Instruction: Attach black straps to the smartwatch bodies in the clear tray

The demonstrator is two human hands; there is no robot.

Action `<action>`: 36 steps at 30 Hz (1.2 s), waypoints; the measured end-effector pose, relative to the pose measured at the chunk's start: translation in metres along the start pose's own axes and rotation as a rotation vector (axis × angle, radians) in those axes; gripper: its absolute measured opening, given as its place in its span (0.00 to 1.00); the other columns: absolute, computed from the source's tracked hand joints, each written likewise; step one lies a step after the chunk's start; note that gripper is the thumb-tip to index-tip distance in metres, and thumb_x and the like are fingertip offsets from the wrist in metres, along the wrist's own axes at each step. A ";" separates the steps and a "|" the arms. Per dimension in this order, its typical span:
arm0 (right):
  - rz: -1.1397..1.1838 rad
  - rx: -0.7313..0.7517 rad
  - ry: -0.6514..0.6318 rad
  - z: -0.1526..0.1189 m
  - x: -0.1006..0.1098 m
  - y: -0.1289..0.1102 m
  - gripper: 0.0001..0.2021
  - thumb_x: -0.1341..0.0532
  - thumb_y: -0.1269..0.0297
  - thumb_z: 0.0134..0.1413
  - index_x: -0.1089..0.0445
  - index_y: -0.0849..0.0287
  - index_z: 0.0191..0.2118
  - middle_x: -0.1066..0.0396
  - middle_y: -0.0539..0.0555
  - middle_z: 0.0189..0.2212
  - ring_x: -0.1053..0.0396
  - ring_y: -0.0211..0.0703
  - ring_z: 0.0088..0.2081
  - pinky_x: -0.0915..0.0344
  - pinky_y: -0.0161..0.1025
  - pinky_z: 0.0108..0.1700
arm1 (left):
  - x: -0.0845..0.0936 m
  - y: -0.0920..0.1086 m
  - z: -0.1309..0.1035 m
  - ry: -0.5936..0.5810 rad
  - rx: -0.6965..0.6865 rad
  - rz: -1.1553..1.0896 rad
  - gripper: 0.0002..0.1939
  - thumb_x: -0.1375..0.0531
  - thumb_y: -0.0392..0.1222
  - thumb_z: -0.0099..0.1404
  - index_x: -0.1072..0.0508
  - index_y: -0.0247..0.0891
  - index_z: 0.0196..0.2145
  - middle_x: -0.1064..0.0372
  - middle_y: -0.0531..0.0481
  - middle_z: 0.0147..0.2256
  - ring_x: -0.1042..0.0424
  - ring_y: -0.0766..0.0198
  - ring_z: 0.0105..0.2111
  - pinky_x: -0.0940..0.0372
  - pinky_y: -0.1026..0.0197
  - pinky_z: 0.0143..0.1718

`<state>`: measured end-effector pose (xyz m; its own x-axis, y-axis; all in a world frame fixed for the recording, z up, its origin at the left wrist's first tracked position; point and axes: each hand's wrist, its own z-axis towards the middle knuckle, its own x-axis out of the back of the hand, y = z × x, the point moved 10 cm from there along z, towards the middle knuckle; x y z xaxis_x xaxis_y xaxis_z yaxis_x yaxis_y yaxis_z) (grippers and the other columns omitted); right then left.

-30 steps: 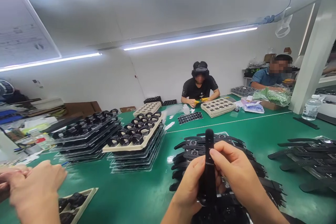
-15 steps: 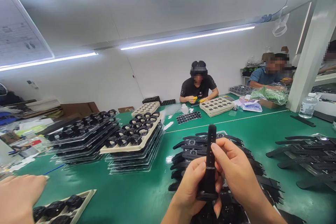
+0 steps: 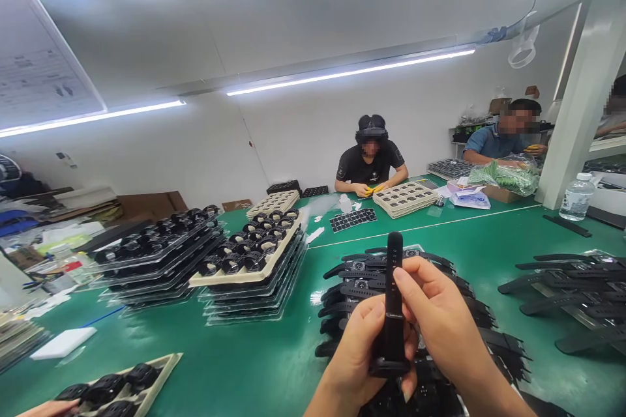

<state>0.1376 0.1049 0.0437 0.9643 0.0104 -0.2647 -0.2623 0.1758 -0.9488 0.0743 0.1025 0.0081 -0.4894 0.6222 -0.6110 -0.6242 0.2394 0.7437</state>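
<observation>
2 stacks of trays (image 3: 247,267) loaded with black watch cases are seen at the left of the green counter (image 3: 274,365). Nearer the middle, a black watch strap (image 3: 392,303) is held upright above a pile of strapped watches (image 3: 357,273). It is pinched by the left hand (image 3: 364,355), closed around its lower part, and the right hand (image 3: 437,322), whose fingers are curled against its side. More watches (image 3: 577,296) are laid out at the right.
</observation>
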 end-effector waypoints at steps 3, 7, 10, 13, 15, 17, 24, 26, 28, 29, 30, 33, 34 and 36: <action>0.002 0.000 0.021 -0.003 -0.002 -0.004 0.24 0.33 0.38 0.58 0.32 0.57 0.36 0.38 0.41 0.18 0.38 0.31 0.15 0.39 0.26 0.14 | 0.001 -0.002 0.000 0.002 0.004 0.008 0.21 0.38 0.57 0.70 0.25 0.32 0.37 0.38 0.55 0.21 0.37 0.72 0.16 0.31 0.70 0.14; -0.035 0.037 -0.007 -0.003 -0.003 -0.005 0.23 0.35 0.39 0.62 0.33 0.57 0.36 0.41 0.41 0.19 0.41 0.31 0.15 0.40 0.26 0.15 | 0.008 0.000 -0.001 0.061 0.011 0.095 0.23 0.37 0.60 0.69 0.25 0.33 0.38 0.34 0.53 0.21 0.38 0.72 0.14 0.34 0.69 0.14; -0.124 0.140 -0.043 -0.003 0.000 -0.011 0.20 0.40 0.43 0.68 0.31 0.56 0.39 0.35 0.45 0.24 0.36 0.35 0.21 0.37 0.30 0.21 | 0.021 0.012 -0.004 0.181 -0.039 0.293 0.25 0.34 0.62 0.65 0.22 0.33 0.40 0.29 0.50 0.24 0.35 0.70 0.16 0.32 0.66 0.19; -0.287 0.315 -0.059 -0.006 0.003 -0.028 0.16 0.40 0.47 0.69 0.28 0.55 0.44 0.30 0.51 0.34 0.31 0.41 0.33 0.31 0.34 0.35 | 0.028 0.043 -0.013 0.324 -0.205 0.618 0.26 0.34 0.63 0.64 0.18 0.35 0.44 0.22 0.44 0.32 0.25 0.61 0.27 0.26 0.59 0.33; -0.343 0.359 -0.112 -0.008 0.000 -0.032 0.15 0.39 0.48 0.69 0.27 0.55 0.46 0.29 0.52 0.36 0.32 0.43 0.36 0.31 0.35 0.39 | 0.020 0.065 -0.021 0.374 -0.336 0.879 0.22 0.34 0.59 0.67 0.17 0.38 0.46 0.19 0.41 0.40 0.22 0.54 0.38 0.26 0.56 0.43; -0.309 0.320 -0.157 -0.008 -0.004 -0.029 0.15 0.40 0.47 0.69 0.27 0.55 0.44 0.30 0.51 0.34 0.33 0.42 0.33 0.32 0.35 0.36 | 0.008 0.076 -0.026 0.373 -0.410 1.060 0.18 0.35 0.54 0.69 0.17 0.40 0.48 0.19 0.41 0.45 0.22 0.52 0.45 0.28 0.55 0.50; -0.071 0.115 -0.174 -0.001 -0.007 -0.009 0.22 0.36 0.40 0.64 0.30 0.57 0.40 0.40 0.43 0.23 0.43 0.33 0.23 0.41 0.29 0.27 | 0.022 0.039 -0.011 0.277 -0.141 0.520 0.25 0.33 0.62 0.65 0.18 0.36 0.43 0.23 0.47 0.30 0.29 0.64 0.23 0.28 0.62 0.29; -0.065 0.093 -0.184 0.000 -0.007 -0.006 0.23 0.35 0.40 0.64 0.32 0.58 0.35 0.42 0.42 0.22 0.47 0.31 0.22 0.44 0.28 0.25 | 0.017 0.020 -0.005 0.188 -0.030 0.307 0.26 0.34 0.63 0.64 0.19 0.34 0.41 0.30 0.51 0.25 0.37 0.70 0.16 0.33 0.65 0.19; -0.068 0.077 -0.181 0.001 -0.005 -0.004 0.23 0.36 0.41 0.65 0.34 0.57 0.33 0.42 0.42 0.23 0.48 0.31 0.22 0.46 0.28 0.24 | 0.011 0.012 -0.003 0.142 0.014 0.239 0.27 0.35 0.64 0.65 0.19 0.34 0.40 0.35 0.54 0.22 0.42 0.72 0.15 0.36 0.67 0.16; -0.080 0.086 -0.179 0.001 -0.004 -0.005 0.22 0.36 0.42 0.65 0.33 0.57 0.34 0.42 0.42 0.24 0.47 0.32 0.22 0.46 0.29 0.24 | 0.011 0.016 -0.004 0.151 -0.012 0.290 0.26 0.36 0.64 0.66 0.19 0.34 0.41 0.35 0.54 0.22 0.40 0.71 0.15 0.36 0.67 0.16; -0.102 0.110 -0.186 0.001 -0.004 -0.008 0.21 0.35 0.42 0.65 0.32 0.57 0.35 0.41 0.43 0.25 0.46 0.33 0.24 0.44 0.29 0.25 | 0.011 0.025 -0.006 0.183 -0.074 0.403 0.24 0.36 0.62 0.67 0.19 0.35 0.42 0.32 0.52 0.23 0.36 0.69 0.18 0.33 0.66 0.20; -0.168 0.184 -0.226 0.000 -0.010 -0.015 0.18 0.35 0.44 0.65 0.28 0.56 0.38 0.34 0.47 0.29 0.37 0.38 0.31 0.38 0.31 0.33 | 0.000 0.067 -0.021 0.288 -0.398 0.960 0.15 0.37 0.49 0.72 0.19 0.39 0.49 0.21 0.45 0.36 0.23 0.58 0.35 0.26 0.60 0.40; -0.165 0.185 -0.219 0.000 -0.010 -0.014 0.18 0.36 0.44 0.66 0.26 0.56 0.39 0.32 0.48 0.31 0.36 0.39 0.33 0.36 0.32 0.34 | -0.008 0.076 -0.026 0.301 -0.507 1.135 0.13 0.38 0.44 0.73 0.20 0.41 0.52 0.20 0.44 0.40 0.22 0.57 0.40 0.27 0.60 0.45; -0.117 0.152 -0.160 0.001 -0.006 -0.008 0.21 0.39 0.42 0.67 0.24 0.56 0.42 0.30 0.50 0.33 0.33 0.41 0.33 0.34 0.33 0.34 | -0.025 0.084 -0.036 0.269 -0.688 1.364 0.16 0.40 0.37 0.73 0.24 0.43 0.56 0.20 0.45 0.41 0.22 0.58 0.40 0.28 0.60 0.45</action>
<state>0.1336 0.1040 0.0533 0.9845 0.1349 -0.1120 -0.1514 0.3314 -0.9313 0.0124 0.0807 0.0759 -0.9443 -0.0898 0.3167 0.2573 -0.8012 0.5402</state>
